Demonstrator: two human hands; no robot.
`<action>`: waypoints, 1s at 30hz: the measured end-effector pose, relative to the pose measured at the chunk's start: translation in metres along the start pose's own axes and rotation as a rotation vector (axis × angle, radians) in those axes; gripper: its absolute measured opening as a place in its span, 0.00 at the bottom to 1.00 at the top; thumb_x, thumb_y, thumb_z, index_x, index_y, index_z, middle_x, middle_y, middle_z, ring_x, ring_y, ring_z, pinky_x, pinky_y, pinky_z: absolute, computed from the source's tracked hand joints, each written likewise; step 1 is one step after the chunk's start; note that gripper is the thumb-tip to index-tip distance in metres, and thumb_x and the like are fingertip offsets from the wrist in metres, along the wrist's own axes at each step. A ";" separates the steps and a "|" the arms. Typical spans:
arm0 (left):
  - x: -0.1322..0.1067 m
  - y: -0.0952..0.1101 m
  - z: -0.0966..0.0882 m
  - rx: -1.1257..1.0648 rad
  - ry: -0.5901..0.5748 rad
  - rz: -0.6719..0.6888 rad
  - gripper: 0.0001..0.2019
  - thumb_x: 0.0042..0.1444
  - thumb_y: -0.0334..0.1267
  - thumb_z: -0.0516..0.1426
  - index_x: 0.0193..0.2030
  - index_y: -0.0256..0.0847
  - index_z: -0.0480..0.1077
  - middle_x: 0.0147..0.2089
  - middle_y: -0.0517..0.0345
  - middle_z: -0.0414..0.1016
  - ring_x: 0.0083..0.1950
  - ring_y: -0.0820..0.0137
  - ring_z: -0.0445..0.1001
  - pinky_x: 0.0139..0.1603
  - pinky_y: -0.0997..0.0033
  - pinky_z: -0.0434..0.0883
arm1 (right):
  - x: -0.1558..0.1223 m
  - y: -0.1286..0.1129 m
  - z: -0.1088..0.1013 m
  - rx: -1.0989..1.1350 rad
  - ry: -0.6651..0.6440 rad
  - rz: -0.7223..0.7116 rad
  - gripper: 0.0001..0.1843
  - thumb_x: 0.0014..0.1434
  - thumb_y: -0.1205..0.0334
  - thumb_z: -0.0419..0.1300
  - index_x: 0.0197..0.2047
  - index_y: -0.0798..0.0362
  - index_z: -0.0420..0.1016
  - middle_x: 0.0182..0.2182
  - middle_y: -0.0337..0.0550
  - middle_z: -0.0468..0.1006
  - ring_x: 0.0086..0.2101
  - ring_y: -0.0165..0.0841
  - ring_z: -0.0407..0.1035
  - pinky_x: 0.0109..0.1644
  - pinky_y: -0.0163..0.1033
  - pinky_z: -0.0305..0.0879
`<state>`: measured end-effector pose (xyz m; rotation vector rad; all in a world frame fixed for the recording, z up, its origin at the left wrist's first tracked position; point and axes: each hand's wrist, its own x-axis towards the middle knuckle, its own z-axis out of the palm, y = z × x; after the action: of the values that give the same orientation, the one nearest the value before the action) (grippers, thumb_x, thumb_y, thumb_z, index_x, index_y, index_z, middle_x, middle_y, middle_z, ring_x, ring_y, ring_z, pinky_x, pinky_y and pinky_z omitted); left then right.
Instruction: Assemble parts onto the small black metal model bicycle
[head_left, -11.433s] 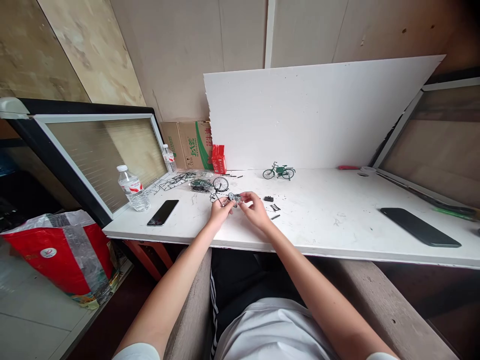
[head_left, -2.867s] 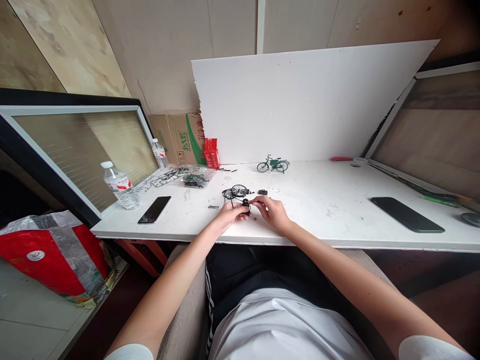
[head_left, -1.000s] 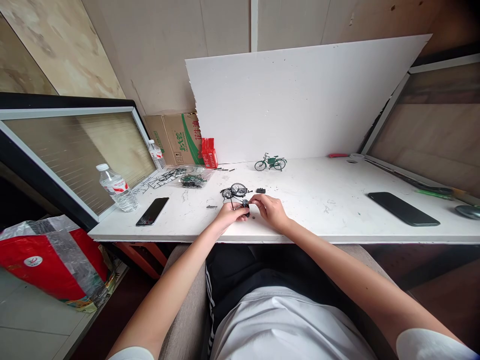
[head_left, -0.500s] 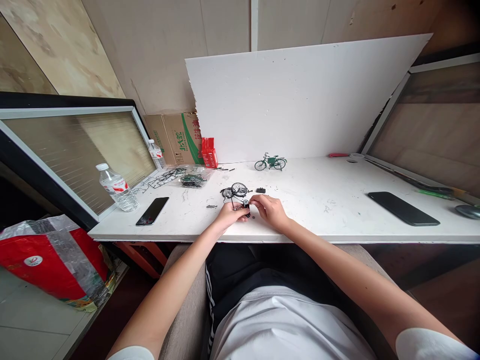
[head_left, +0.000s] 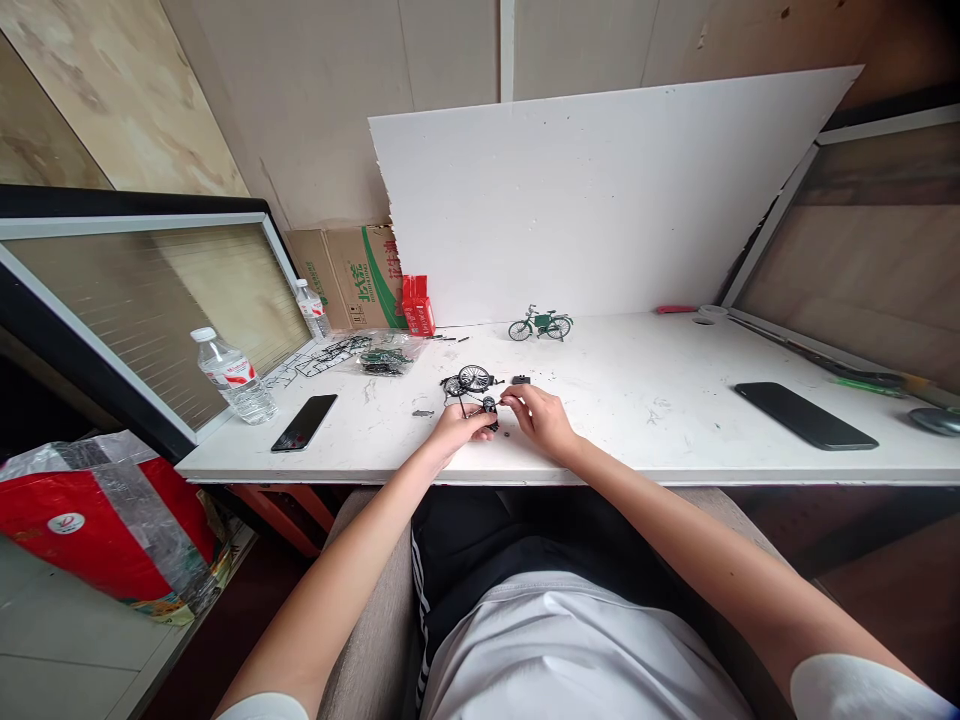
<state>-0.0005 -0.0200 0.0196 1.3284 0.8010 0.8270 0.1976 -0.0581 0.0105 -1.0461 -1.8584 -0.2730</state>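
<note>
Near the table's front edge, my left hand [head_left: 454, 430] is closed on a small black model bicycle [head_left: 474, 378], whose spoked wheels point away from me. My right hand [head_left: 536, 412] is just right of it, with thumb and forefinger pinched close to the model's near end. Whatever sits between those fingertips is too small to make out. Beyond the right hand lies a small black block-shaped part [head_left: 520, 380]. A flat grey piece [head_left: 423, 413] rests left of the model. Farther back stands a green model bicycle [head_left: 541, 323].
To the left are a phone [head_left: 304, 423], a water bottle [head_left: 234, 376], black part frames [head_left: 330, 355] and a plastic bag of green parts [head_left: 385, 358]. A red box [head_left: 418, 305] stands behind them. On the right lie a dark flat case [head_left: 806, 416] and a mouse [head_left: 934, 421].
The black model has shifted slightly left in my left hand. My right fingertips have drawn a little apart from it and remain pinched.
</note>
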 end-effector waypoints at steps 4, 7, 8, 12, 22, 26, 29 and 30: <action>0.005 -0.006 -0.004 -0.045 -0.011 -0.006 0.15 0.52 0.41 0.71 0.39 0.33 0.77 0.37 0.51 0.79 0.33 0.74 0.76 0.37 0.72 0.70 | 0.000 0.001 0.000 0.028 0.022 0.025 0.13 0.78 0.56 0.50 0.47 0.49 0.74 0.37 0.47 0.83 0.33 0.36 0.76 0.36 0.40 0.68; 0.007 -0.011 -0.007 -0.063 -0.025 -0.008 0.16 0.51 0.42 0.72 0.40 0.33 0.78 0.39 0.50 0.80 0.33 0.74 0.76 0.38 0.72 0.70 | 0.000 0.001 0.000 0.065 0.042 0.074 0.13 0.78 0.54 0.50 0.47 0.49 0.73 0.37 0.46 0.83 0.33 0.36 0.76 0.37 0.40 0.69; 0.008 -0.012 -0.008 -0.067 -0.027 -0.008 0.17 0.51 0.43 0.72 0.40 0.33 0.78 0.40 0.50 0.80 0.33 0.75 0.76 0.38 0.73 0.69 | 0.000 0.001 0.000 0.080 0.049 0.090 0.14 0.78 0.54 0.50 0.47 0.49 0.73 0.37 0.46 0.83 0.33 0.36 0.77 0.38 0.40 0.70; 0.008 -0.012 -0.009 -0.080 -0.028 -0.011 0.18 0.51 0.43 0.72 0.41 0.33 0.78 0.40 0.49 0.81 0.33 0.75 0.76 0.38 0.73 0.68 | 0.000 0.001 -0.002 0.121 0.068 0.138 0.14 0.78 0.52 0.49 0.47 0.48 0.71 0.37 0.46 0.83 0.33 0.37 0.77 0.38 0.40 0.70; 0.007 -0.010 -0.009 -0.105 -0.048 -0.014 0.17 0.51 0.43 0.72 0.41 0.33 0.78 0.40 0.50 0.81 0.33 0.75 0.75 0.38 0.72 0.68 | 0.002 -0.001 -0.003 0.102 0.008 0.061 0.11 0.77 0.64 0.48 0.48 0.48 0.72 0.38 0.46 0.81 0.37 0.37 0.76 0.40 0.41 0.70; 0.005 -0.006 -0.007 -0.128 -0.041 -0.021 0.18 0.49 0.43 0.73 0.40 0.34 0.77 0.38 0.54 0.79 0.32 0.75 0.75 0.38 0.72 0.68 | 0.002 -0.002 -0.002 0.038 -0.129 -0.007 0.13 0.74 0.69 0.48 0.50 0.48 0.72 0.41 0.48 0.79 0.41 0.40 0.73 0.41 0.42 0.69; 0.005 -0.005 -0.007 -0.146 -0.046 -0.014 0.17 0.48 0.43 0.73 0.39 0.34 0.77 0.36 0.55 0.78 0.32 0.75 0.75 0.37 0.72 0.68 | 0.002 -0.004 -0.001 0.043 -0.224 -0.004 0.11 0.75 0.66 0.50 0.53 0.48 0.72 0.45 0.49 0.79 0.44 0.40 0.74 0.43 0.42 0.70; 0.005 -0.006 -0.007 -0.150 -0.049 -0.011 0.17 0.49 0.42 0.73 0.40 0.34 0.78 0.37 0.55 0.79 0.32 0.75 0.75 0.38 0.72 0.69 | 0.002 -0.004 -0.001 0.052 -0.242 0.000 0.10 0.75 0.65 0.51 0.53 0.47 0.72 0.47 0.48 0.80 0.45 0.40 0.75 0.44 0.42 0.71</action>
<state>-0.0043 -0.0125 0.0132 1.2053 0.6937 0.8269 0.1951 -0.0600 0.0133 -1.0813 -2.0692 -0.1003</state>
